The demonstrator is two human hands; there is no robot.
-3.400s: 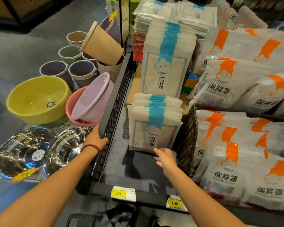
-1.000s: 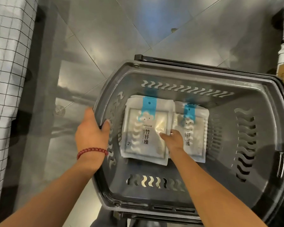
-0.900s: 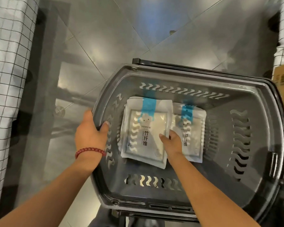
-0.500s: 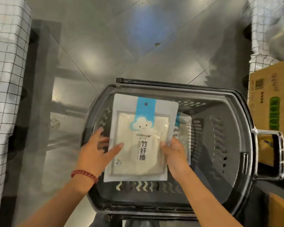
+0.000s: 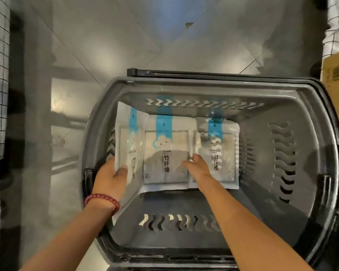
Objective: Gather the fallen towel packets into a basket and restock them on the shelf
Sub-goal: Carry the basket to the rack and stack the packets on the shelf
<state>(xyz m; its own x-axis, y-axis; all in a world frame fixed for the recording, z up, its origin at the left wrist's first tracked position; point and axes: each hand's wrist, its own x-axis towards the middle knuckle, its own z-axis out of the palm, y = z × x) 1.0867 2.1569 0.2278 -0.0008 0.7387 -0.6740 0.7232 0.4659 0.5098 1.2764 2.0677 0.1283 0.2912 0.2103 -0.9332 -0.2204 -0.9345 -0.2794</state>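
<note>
Looking down into my dark grey plastic basket with the wavy slots. All three white film towel packets with blue strips are in it. The middle packet and right packet lie flat on the bottom, and the left packet is tipped up against the side wall. My left hand grips that one low down, thumb on front. My right hand rests straight fingers on the middle packet, I think; it's blurry. They look light, floppy and slick, so I'd pinch a sealed edge.
</note>
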